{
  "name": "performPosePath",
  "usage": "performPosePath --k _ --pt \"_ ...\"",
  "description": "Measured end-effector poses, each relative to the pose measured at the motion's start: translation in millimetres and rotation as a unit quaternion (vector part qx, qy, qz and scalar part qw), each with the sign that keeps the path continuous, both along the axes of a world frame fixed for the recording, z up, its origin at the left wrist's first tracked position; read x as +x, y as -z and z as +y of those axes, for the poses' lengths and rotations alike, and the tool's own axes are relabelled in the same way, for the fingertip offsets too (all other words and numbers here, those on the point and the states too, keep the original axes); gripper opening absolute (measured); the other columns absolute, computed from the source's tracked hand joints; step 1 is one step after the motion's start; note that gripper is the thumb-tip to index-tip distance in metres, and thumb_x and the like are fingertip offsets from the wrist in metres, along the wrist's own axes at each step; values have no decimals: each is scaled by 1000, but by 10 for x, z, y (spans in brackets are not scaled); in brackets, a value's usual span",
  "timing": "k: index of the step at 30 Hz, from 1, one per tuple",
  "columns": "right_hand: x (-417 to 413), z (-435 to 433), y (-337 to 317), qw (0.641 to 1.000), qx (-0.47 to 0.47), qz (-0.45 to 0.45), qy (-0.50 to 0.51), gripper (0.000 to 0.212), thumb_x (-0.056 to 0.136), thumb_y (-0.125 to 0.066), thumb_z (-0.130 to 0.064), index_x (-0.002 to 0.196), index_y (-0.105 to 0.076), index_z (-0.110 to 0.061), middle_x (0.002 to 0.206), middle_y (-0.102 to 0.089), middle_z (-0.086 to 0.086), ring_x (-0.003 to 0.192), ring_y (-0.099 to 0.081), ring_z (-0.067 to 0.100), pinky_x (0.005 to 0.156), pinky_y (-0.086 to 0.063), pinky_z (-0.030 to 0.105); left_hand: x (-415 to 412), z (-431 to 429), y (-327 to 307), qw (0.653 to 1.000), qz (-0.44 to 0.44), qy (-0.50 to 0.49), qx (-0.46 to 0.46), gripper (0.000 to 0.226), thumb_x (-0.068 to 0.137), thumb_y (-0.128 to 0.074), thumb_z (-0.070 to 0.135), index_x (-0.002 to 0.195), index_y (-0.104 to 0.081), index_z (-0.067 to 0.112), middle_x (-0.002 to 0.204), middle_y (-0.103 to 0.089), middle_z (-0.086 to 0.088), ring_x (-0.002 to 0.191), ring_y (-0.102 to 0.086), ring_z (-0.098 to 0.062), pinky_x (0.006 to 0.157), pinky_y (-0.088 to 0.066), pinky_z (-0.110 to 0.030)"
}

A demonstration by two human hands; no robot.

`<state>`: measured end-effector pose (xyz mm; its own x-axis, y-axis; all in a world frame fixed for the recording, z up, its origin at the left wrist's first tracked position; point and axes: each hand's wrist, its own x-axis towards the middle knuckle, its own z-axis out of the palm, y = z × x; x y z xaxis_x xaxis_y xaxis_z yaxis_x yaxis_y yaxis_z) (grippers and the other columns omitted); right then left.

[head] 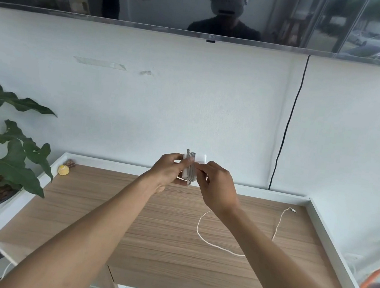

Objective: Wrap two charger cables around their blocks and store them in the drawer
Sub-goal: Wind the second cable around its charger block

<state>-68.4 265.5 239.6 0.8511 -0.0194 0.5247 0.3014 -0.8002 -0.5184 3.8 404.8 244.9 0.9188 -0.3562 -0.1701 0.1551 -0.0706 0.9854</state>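
Observation:
I hold a white charger block (200, 158) up above the far edge of the wooden cabinet top (128, 219). Several turns of its grey-white cable (190, 167) run around the block's middle. My left hand (169, 171) grips the block from the left side. My right hand (217, 187) pinches the cable against the block from the right. A second white cable (206, 240) lies loose in a curve on the wood at the right, its plug end (292, 210) near the back right corner. Its block is hidden by my right arm or out of view.
A leafy potted plant (0, 157) stands at the left edge. A small yellow object (63, 169) sits in the back left corner. A white raised rim (329, 240) borders the top. A black cord (285, 131) hangs down the wall below a television (213, 9).

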Motion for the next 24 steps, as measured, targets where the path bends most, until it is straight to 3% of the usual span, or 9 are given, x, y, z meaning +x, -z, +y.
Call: performPosePath --k 7,14,19,24 --pt "-51 -6 -17 997 -65 -38 2 21 91 -49 -18 99 -68 -13 73 -55 0 50 -44 21 45 -44 33 -8 -17 -64 1000 -1 -10 6 37 91 -66 28 113 -64 -1 87 -70 -17 61 -68 -21 51 -55 -29" --pt "-88 14 109 998 -57 -20 3 30 92 -53 -13 120 -63 -21 77 -56 1 55 -51 24 46 -46 36 -32 -31 -81 1000 5 -11 25 34 88 -69 29 104 -65 -1 82 -71 -14 62 -71 -19 52 -57 -30" --pt "-112 24 190 999 -48 -22 4 34 93 -53 -11 124 -61 -19 76 -50 -4 54 -39 14 46 -39 30 -27 -26 -83 999 -8 -20 39 31 88 -70 22 107 -62 -2 87 -71 -18 62 -71 -20 52 -58 -31" --pt "-195 13 301 999 -3 -43 -8 25 93 -53 -13 113 -67 -19 78 -57 -3 52 -41 10 50 -43 29 -20 -17 -44 999 -17 -41 32 29 91 -67 21 105 -63 -3 86 -70 -17 64 -71 -23 54 -59 -33"
